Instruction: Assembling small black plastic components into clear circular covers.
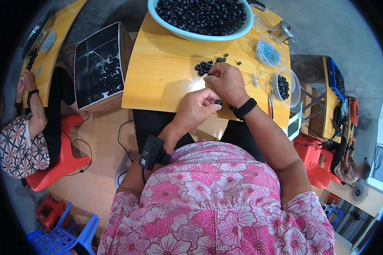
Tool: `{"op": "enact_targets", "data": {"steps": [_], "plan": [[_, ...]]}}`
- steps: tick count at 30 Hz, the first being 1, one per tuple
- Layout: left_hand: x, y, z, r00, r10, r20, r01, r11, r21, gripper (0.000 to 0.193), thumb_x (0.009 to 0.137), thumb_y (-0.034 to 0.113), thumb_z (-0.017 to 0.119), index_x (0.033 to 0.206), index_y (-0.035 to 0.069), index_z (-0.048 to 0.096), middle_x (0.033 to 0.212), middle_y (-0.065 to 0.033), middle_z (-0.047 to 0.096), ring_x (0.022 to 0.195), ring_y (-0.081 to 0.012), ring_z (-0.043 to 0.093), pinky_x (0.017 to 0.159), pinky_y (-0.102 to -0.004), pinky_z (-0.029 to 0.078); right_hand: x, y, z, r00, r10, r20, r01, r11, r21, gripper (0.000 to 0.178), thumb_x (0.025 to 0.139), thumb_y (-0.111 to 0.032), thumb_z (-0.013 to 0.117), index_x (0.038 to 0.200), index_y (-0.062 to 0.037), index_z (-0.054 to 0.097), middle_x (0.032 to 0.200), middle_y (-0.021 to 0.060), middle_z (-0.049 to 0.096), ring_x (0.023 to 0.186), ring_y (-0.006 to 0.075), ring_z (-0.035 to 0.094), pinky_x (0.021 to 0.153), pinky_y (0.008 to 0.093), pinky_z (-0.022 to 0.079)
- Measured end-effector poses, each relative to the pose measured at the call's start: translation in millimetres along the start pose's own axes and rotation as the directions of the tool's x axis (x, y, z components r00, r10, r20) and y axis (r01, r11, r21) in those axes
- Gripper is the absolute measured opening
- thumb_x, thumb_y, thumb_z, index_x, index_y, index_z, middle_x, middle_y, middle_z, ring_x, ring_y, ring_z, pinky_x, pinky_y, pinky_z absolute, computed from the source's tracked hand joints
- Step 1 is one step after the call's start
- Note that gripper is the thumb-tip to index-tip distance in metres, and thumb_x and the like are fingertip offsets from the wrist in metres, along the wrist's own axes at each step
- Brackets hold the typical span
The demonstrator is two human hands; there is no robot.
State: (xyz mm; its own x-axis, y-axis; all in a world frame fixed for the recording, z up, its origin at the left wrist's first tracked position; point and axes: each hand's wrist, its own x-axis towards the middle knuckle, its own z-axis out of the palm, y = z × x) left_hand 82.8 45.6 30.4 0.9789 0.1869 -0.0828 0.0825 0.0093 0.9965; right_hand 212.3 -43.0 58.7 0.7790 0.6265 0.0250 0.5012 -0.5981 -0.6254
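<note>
My left hand (194, 108) is closed in a pinch over the near edge of the yellow table (157, 72). Between its thumb and fingertips sits a small black ring-shaped part (218, 102). My right hand (228, 83) is bent down at the tabletop, its fingers drawn together; anything in them is hidden. Beside those fingertips lies a loose group of black ring-shaped parts (203, 67), with a few stray ones farther off. To the right of my right hand, small clear or silvery pieces (254, 80) are scattered on the wood.
A light-blue basin (191, 35) heaped with black parts stands at the back. Along the right edge are a tub of blue pieces (268, 54), a tub of black parts (284, 87), a metal pot (284, 32) and a red-handled tool (270, 106). A co-worker (25, 144) sits left.
</note>
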Motion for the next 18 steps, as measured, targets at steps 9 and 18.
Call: {"op": "enact_targets", "data": {"steps": [9,18], "plan": [[0.6,0.3,-0.5,0.999,-0.021,0.03,0.022,0.999,-0.029,0.013,0.082,0.004,0.067,0.094,0.0,0.064,0.076,0.0031,0.058,0.068,-0.0033,0.053,0.064,-0.0201,0.046,-0.7,8.3,2.5,0.987,-0.158,0.01,0.158,0.985,-0.062,0.015,0.072,-0.011,0.069,0.082,-0.0005,0.066,0.082,0.0182,0.064,0.078,0.0349,0.062,0.07,0.0401,0.049],[1.1,-0.1,0.7,1.0,-0.01,0.027,0.01,1.0,0.019,0.013,0.082,0.003,0.067,0.094,0.0,0.064,0.076,0.0046,0.057,0.068,-0.0018,0.051,0.063,-0.0188,0.045,-22.7,30.9,-13.2,0.994,0.089,0.063,-0.109,0.857,0.504,0.01,0.079,-0.003,0.066,0.087,0.0027,0.062,0.078,0.0092,0.065,0.065,0.0126,0.06,0.06,0.027,0.049]]}}
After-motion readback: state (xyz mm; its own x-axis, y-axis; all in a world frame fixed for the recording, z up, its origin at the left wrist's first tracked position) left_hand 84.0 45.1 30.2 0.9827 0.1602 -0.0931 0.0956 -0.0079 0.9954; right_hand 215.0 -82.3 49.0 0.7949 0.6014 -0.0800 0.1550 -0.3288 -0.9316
